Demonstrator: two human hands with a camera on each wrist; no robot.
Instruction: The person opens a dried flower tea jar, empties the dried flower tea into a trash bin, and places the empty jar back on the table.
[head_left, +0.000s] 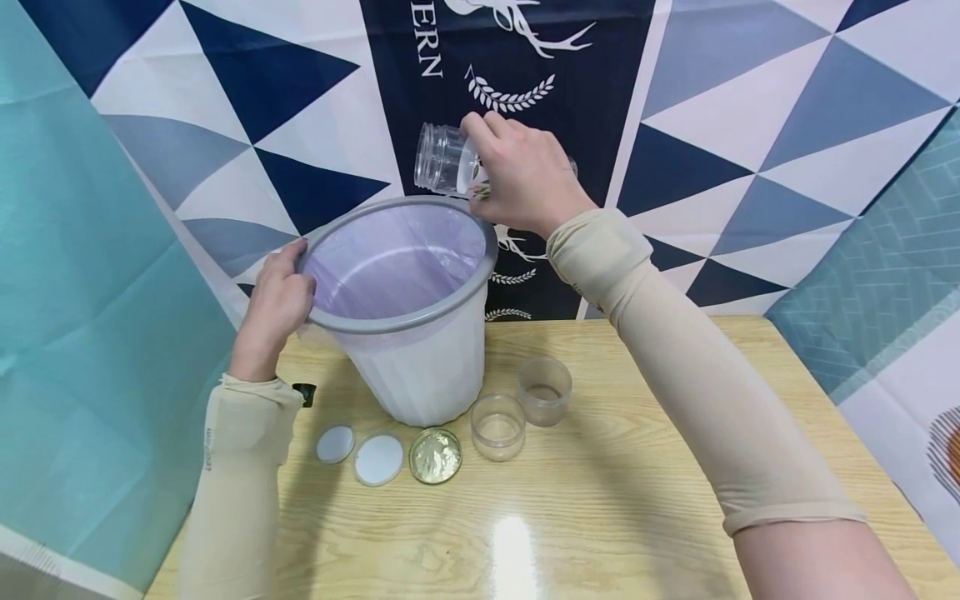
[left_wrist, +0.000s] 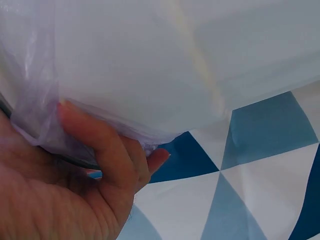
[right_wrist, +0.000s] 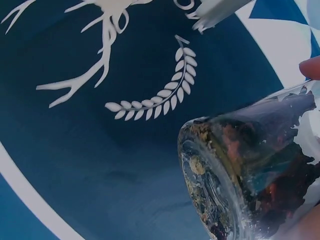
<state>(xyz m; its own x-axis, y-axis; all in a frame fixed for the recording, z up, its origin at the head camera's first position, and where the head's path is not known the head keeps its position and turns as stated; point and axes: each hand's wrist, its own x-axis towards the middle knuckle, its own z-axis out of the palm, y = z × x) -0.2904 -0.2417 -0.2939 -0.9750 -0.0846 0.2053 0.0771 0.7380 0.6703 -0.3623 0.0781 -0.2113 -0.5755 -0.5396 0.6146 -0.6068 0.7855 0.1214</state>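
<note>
A white trash bin [head_left: 431, 371] with a grey rim and a thin purple bag [head_left: 390, 258] lining it stands tilted on the table. My left hand [head_left: 276, 304] grips its rim at the left; in the left wrist view, curled fingers [left_wrist: 112, 145] press the bag's folded edge against the outer wall. Above the rim's right side, my right hand [head_left: 525, 175] holds a clear jar [head_left: 442, 162] on its side, the uncovered threaded mouth facing left. Dark and reddish-brown bits show through the jar's base [right_wrist: 215, 185] in the right wrist view.
Two white round lids [head_left: 378, 459] and a gold lid [head_left: 435, 456] lie in front of the bin on the wooden table [head_left: 600, 517]. Beside them are two clear round containers [head_left: 498, 427]. A small black object [head_left: 305, 393] is near my left wrist. Patterned cloth hangs behind.
</note>
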